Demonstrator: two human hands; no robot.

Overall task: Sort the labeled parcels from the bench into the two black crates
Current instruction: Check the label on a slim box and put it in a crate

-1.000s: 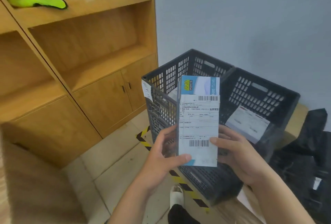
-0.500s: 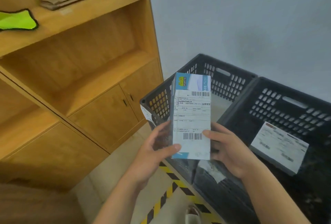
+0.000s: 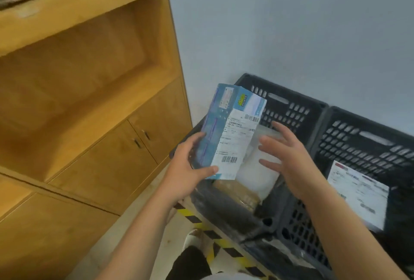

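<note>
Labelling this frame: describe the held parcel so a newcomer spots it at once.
Against the grey wall, find the left black crate of the pair; look above its left edge. There the left hand grips a tilted blue box. Unlike the white mailer and brown parcel lying in that crate, it is blue with a white barcoded shipping label.

Above the left grip (image 3: 189, 167), a yellow badge (image 3: 242, 100) on the blue box (image 3: 210, 132) reads "PORTS"; its white shipping label (image 3: 237, 138) carries barcodes, print too blurred; the other parcel label (image 3: 358, 192), right of the grip, is likewise unreadable.
</note>
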